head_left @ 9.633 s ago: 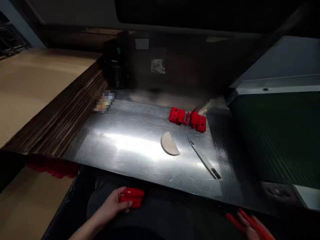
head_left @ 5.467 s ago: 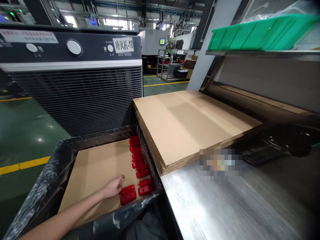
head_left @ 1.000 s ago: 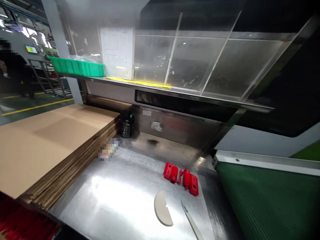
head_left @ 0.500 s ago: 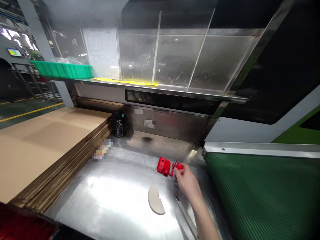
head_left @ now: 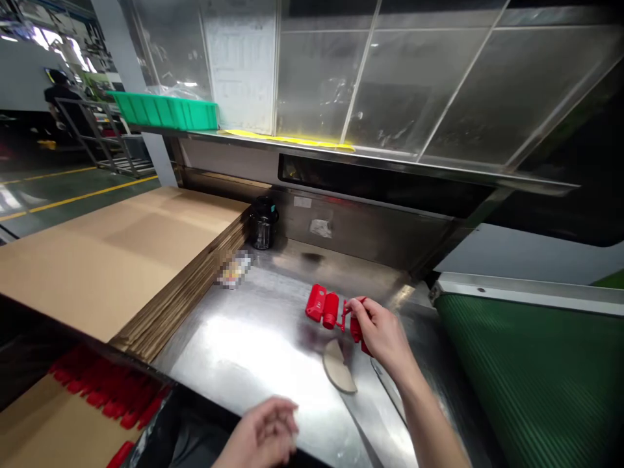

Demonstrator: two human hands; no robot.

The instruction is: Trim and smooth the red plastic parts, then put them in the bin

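Observation:
My right hand [head_left: 383,331] is closed on a set of red moulded plastic parts [head_left: 330,310], gripping it at its right end. The joined pieces stick out to the left of my fingers, raised over the metal table [head_left: 219,351]. At the bottom, my left hand [head_left: 266,429] is near the table's front edge, its fingers loosely bent with nothing visible in them. Between the hands lies a pale half-round piece [head_left: 338,369]. A long thin metal strip or blade [head_left: 387,390] lies partly hidden by my right forearm.
Stacked cardboard sheets [head_left: 131,253] flank the table on the left, with a black jar-like container [head_left: 264,224] behind. A green conveyor belt [head_left: 526,377] runs at right. Above is a shelf with a green bin [head_left: 166,112]. More red parts [head_left: 110,390] lie lower left. A person [head_left: 61,97] stands far off.
My right hand has lifted the red parts off the table. My left hand has come into view at the bottom. The camera view has swung to the left.

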